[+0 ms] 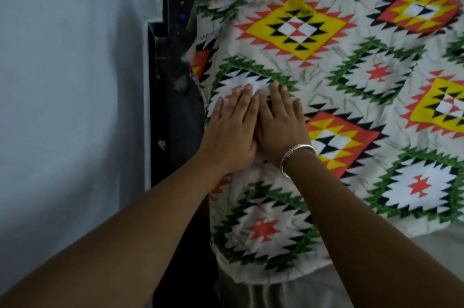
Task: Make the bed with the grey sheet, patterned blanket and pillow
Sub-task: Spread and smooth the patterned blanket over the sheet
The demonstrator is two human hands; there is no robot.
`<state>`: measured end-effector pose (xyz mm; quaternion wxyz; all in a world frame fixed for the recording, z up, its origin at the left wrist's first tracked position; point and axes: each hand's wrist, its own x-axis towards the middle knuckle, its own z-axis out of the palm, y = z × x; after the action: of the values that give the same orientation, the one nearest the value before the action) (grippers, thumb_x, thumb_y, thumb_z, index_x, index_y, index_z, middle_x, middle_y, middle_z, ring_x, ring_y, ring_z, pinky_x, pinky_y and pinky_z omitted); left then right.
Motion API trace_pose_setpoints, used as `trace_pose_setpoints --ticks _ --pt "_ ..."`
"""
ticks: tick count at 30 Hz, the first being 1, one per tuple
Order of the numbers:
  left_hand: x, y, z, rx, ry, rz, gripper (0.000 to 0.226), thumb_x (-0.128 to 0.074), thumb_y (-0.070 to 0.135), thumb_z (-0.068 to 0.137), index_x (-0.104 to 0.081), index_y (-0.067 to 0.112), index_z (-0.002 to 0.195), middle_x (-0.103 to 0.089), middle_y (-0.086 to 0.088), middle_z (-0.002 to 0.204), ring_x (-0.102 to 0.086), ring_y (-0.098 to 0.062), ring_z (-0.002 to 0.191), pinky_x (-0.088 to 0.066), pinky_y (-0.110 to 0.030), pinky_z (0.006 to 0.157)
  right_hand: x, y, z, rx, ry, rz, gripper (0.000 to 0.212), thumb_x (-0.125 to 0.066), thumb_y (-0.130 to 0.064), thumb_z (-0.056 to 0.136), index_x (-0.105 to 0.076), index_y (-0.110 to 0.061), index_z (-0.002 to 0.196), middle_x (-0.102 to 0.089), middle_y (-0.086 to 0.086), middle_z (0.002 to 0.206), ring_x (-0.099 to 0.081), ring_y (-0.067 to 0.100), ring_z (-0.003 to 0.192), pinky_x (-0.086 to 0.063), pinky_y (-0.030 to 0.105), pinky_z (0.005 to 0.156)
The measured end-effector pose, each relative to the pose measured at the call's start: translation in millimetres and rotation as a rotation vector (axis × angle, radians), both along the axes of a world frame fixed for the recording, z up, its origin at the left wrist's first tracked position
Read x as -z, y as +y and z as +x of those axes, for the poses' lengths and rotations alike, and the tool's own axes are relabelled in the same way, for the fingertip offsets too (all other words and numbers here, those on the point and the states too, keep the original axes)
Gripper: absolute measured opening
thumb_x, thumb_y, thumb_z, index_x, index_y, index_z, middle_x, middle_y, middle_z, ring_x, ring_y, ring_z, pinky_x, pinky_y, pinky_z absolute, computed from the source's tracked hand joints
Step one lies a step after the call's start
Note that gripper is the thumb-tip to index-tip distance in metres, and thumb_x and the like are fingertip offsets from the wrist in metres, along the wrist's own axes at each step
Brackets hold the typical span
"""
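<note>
Left of centre in frame, pressing down flat on patterned blanket (351,69) with left hand (229,129) and right hand (280,122), side by side and touching along the inner edges. Laying fingers (244,96) of both hands straight and released, gripping nothing, tips resting on a green-edged white diamond of the print. Wearing silver bracelet (297,157) on right wrist. Reaching in with bare forearms from lower left and lower right of frame. Lying spread over the bed across centre and right of frame, wrinkled, with a rumpled, turned-back corner at upper middle. Showing grey sheet (439,240) under the blanket's edge at lower right and along bottom of frame. Running up the frame just left of the blanket's edge as black bed frame (173,69), standing between blanket and pale wall (70,81) at left of frame.
</note>
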<state>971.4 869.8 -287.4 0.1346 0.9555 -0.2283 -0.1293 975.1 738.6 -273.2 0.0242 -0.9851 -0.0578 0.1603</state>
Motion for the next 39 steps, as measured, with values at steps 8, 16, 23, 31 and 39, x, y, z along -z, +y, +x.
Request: trace_pose_setpoints --ticks 8,16,23,31,39 --pt "8 17 112 -0.022 -0.008 -0.04 0.076 -0.041 0.026 0.085 -0.005 0.014 0.151 0.004 -0.01 0.158 0.005 -0.032 0.145 -0.01 -0.051 0.115 9 18 100 0.049 -0.049 0.069 0.064 -0.025 -0.043 0.099 -0.002 -0.012 0.15 0.007 0.015 0.157 0.008 0.033 0.144 0.002 0.047 0.116" --pt "18 44 192 -0.21 0.07 -0.231 0.077 -0.021 0.043 0.079 -0.007 0.017 0.151 0.002 -0.008 0.159 -0.005 -0.042 0.142 -0.025 -0.061 0.108 3 53 194 0.006 -0.068 0.054 0.06 -0.026 -0.043 0.096 -0.005 -0.026 0.15 0.008 0.006 0.158 0.01 0.04 0.142 0.002 0.056 0.113" --pt "-9 -5 215 0.007 -0.263 -0.113 0.055 -0.028 0.029 0.091 -0.038 0.011 0.142 -0.028 -0.011 0.152 -0.023 -0.038 0.14 -0.015 -0.058 0.11 5 9 201 0.519 -0.195 0.134 0.068 -0.031 -0.046 0.096 -0.005 -0.016 0.151 -0.001 0.015 0.157 0.002 0.031 0.145 0.003 0.051 0.114" --pt "-10 -30 236 -0.101 -0.209 0.087 0.058 -0.032 0.038 0.095 -0.024 0.016 0.148 -0.012 -0.01 0.157 -0.006 -0.04 0.143 0.004 -0.062 0.109 -3 -22 236 0.303 -0.123 0.206 0.062 -0.03 -0.042 0.097 -0.005 -0.026 0.15 0.002 0.007 0.159 0.005 0.027 0.145 0.005 0.048 0.114" --pt "-3 -85 246 0.256 -0.194 0.207 0.071 -0.029 0.052 0.092 -0.009 0.017 0.151 -0.005 -0.003 0.159 -0.003 -0.026 0.146 0.003 -0.055 0.113 10 -78 223 0.705 -0.006 0.056 0.066 -0.025 -0.044 0.097 0.003 -0.015 0.15 0.009 0.018 0.156 0.011 0.033 0.144 0.007 0.05 0.113"
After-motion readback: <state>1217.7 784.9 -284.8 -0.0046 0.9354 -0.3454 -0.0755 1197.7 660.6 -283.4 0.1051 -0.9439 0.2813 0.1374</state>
